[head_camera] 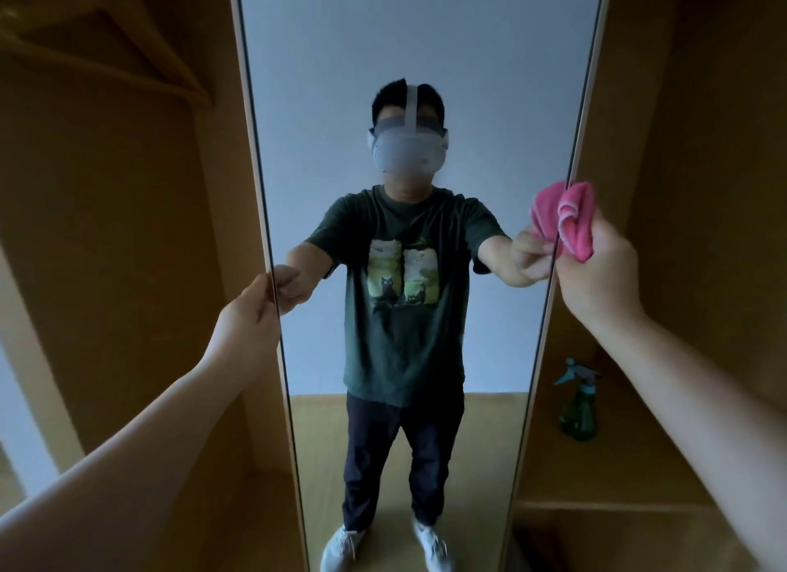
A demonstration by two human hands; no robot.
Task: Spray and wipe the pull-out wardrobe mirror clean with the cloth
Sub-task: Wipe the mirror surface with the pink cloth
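The tall pull-out mirror (426, 52) fills the middle of the head view, with a thin pale frame. It reflects a person standing in front of it. My left hand (251, 312) grips the mirror's left edge at mid height. My right hand (600, 269) holds a bunched pink cloth (573, 220) against the mirror's right edge, at about shoulder height of the reflection. A green spray bottle (578, 405) with a teal trigger stands on a wardrobe shelf, below my right hand.
Wooden wardrobe panels (127, 231) flank the mirror on both sides. A wooden hanger (102, 52) hangs at the upper left. The shelf (617, 478) holding the bottle lies at the lower right, under my right forearm.
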